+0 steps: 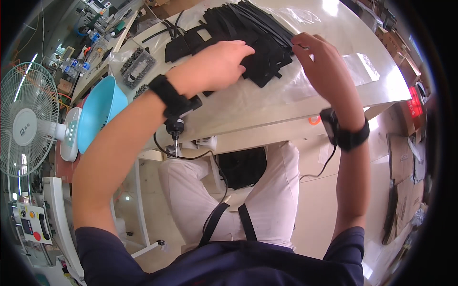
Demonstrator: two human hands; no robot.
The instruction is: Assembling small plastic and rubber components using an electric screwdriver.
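My left hand [217, 64] reaches over a pile of flat black pieces [265, 59] on the table, with its thumb and fingers apart. It appears to hold nothing. Farther right, my right hand [319, 59] has its thumb and forefinger pinched at the near right end of a stack of long black strips [250, 21]. A dark edge shows between those fingertips. Black bands with small devices circle both wrists. Below the left wrist, a black tool with a thin metal shaft [175, 127] points down by the table's front edge; it looks like an electric screwdriver.
Left of the pile, a clear box of small dark parts [138, 69] sits on the white table [267, 112]. A blue bowl [101, 109] and a white fan [26, 126] stand farther left. Clear plastic film [360, 69] lies at right. Cardboard [405, 190] leans beyond.
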